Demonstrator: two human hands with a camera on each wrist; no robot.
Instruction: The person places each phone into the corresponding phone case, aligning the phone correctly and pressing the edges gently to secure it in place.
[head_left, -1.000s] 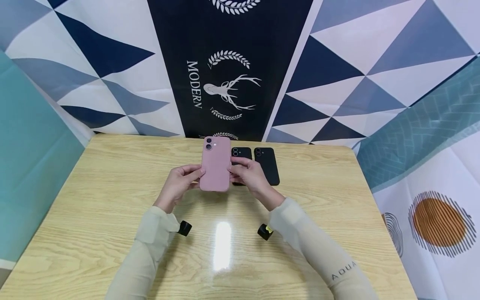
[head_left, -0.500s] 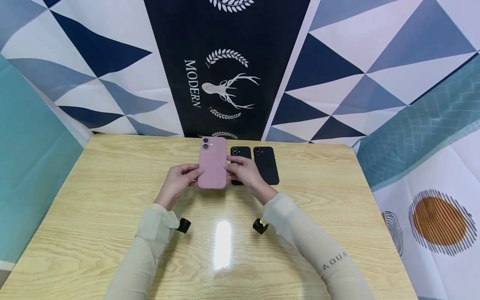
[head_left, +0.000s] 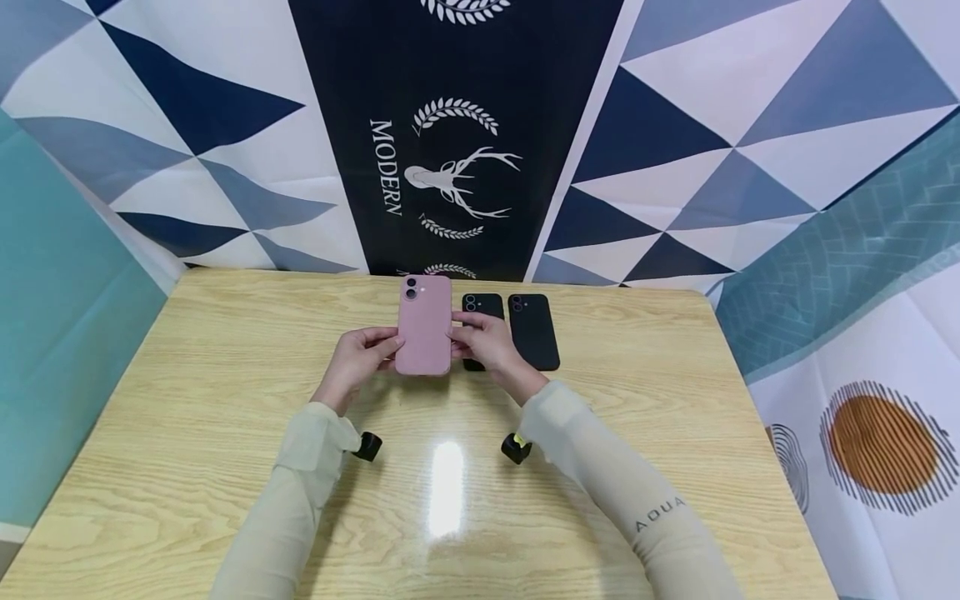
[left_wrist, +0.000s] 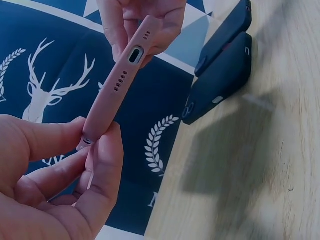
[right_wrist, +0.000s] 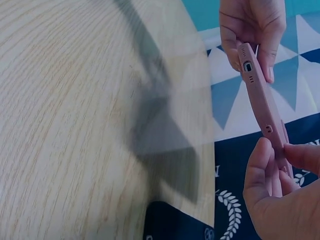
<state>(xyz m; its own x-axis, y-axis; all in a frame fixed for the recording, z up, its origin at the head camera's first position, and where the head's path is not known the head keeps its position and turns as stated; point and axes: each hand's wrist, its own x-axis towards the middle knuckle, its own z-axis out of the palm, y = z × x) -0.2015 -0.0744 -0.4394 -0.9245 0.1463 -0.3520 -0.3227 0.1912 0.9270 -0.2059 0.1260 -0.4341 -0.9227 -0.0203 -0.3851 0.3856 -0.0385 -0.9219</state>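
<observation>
Between both hands, held off the table, is a pink phone case point(head_left: 424, 327) with its camera corner at the upper left. My left hand point(head_left: 358, 360) pinches its left edge, thumb on the back. On the opposite edge my right hand point(head_left: 489, 342) pinches it the same way. The left wrist view shows the pink case point(left_wrist: 116, 82) end-on, with a port opening and rows of small holes. In the right wrist view, the fingers of both hands grip the case point(right_wrist: 257, 97) at its two sides. Whether a phone is inside I cannot tell.
Two black phones or phone cases, a nearer-left one point(head_left: 480, 305) partly behind my right hand and another point(head_left: 534, 332) beside it, lie on the wooden table point(head_left: 645, 400) near its back edge. A patterned cloth point(head_left: 457, 75) hangs behind.
The pink case and both hands have shifted slightly left in the head view; the right forearm has moved left too. Both hands keep their hold. The black phones stay put.
</observation>
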